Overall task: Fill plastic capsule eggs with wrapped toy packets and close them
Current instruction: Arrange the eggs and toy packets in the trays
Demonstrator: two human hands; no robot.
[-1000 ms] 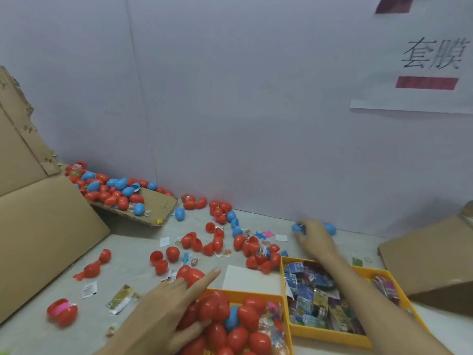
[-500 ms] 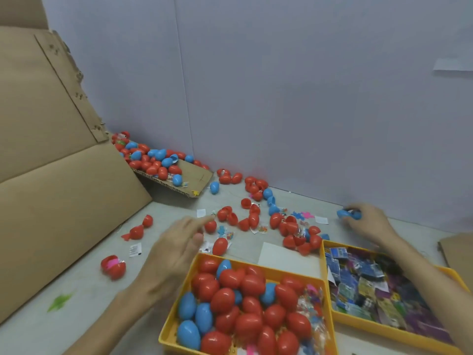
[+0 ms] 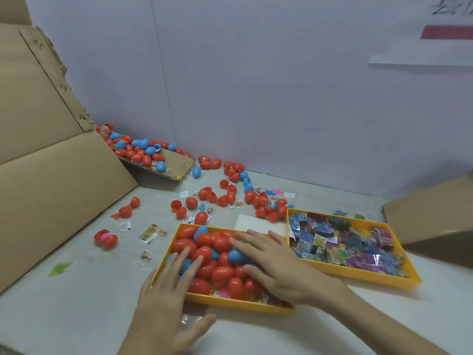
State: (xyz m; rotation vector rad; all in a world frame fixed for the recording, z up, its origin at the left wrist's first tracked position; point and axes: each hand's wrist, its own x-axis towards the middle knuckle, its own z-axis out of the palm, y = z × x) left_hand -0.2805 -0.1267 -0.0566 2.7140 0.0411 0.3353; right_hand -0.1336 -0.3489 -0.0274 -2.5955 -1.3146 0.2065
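Left hand [image 3: 166,295] and right hand [image 3: 281,272] both flat, fingers spread, on the eggs [image 3: 221,274] in the yellow tray [image 3: 230,303]; eggs lie sideways, long axes pointing every which way.

L hand [image 3: 169,290]: near centre, palm down, flat. Fingers [image 3: 182,261] straight, spread a bit, pointing far & slightly right; thumb out to the right, well apart from the rest. Gripping nothing. Edges a bit blurred. L forearm bare, in from near edge, running almost straight toward far side.

R hand [image 3: 271,260]: just right of L, a little farther, also palm down & flat. Fingers [image 3: 252,240] straight, slightly spread, pointing far-left; thumb on near side, stretched toward L fingertips w/ small gap, no contact. Pinching nothing. R forearm bare, in from near-right corner, slanting far-left; wrist straight, in line w/ arm.
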